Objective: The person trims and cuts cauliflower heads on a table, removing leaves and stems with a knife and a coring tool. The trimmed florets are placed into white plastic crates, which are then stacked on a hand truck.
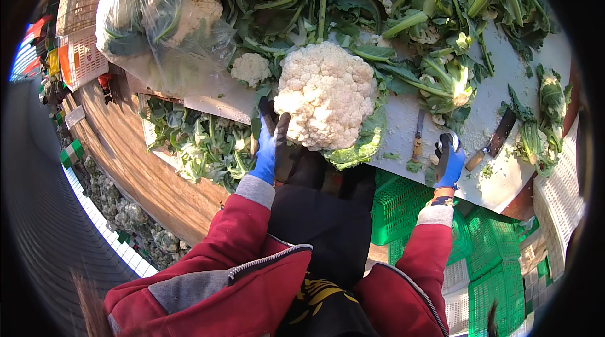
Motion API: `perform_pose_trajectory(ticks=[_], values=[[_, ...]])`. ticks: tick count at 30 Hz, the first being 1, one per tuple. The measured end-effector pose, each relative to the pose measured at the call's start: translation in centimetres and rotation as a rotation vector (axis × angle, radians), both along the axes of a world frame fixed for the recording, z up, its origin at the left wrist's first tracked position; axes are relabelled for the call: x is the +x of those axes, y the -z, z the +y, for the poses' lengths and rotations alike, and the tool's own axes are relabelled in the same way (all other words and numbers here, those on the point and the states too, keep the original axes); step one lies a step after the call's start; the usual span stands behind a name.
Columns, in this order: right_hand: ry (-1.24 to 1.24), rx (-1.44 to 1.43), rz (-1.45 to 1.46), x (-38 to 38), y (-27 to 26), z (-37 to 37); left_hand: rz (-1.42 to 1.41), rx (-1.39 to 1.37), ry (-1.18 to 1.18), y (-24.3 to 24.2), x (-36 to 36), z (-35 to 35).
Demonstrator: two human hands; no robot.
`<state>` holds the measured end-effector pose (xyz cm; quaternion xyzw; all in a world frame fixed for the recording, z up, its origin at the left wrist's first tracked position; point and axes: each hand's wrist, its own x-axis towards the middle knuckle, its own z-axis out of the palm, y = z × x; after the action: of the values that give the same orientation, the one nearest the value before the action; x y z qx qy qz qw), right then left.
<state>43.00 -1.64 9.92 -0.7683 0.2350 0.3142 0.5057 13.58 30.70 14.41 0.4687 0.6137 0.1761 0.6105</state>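
Note:
A large white cauliflower head (326, 96) with a green leaf on its lower right overhangs the table's front edge. My left hand (270, 145), in a blue and black glove, is at its left side, thumb against the curds and index finger spread apart. Whether it grips the head cannot be made out. In the same kind of glove, my right hand (449, 162) holds a round ring like a tape roll (450, 139) above the table. To its left lies a narrow knife with a wooden handle (417, 142); to its right, a wide dark-bladed knife (494, 140).
Leafy cauliflowers (425, 15) crowd the table's (401, 133) back. A plastic bag of cauliflower (160, 20) sits at left. Trimmed leaves (203, 140) fill a container below. Green crates (496, 266) stand at lower right, and a white crate (560, 195) borders the table's right end.

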Motion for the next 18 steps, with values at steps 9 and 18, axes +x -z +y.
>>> perform_pose_trajectory(ticks=[9, 18], values=[[-0.387, 0.306, 0.030, -11.2, 4.3, 12.0, 0.536, 0.221, -0.024, -2.2, 9.1, 0.0], [-0.662, 0.574, -0.050, -12.1, 10.1, 5.4, -0.255, -0.271, -0.275, 6.3, -1.1, 9.5]])
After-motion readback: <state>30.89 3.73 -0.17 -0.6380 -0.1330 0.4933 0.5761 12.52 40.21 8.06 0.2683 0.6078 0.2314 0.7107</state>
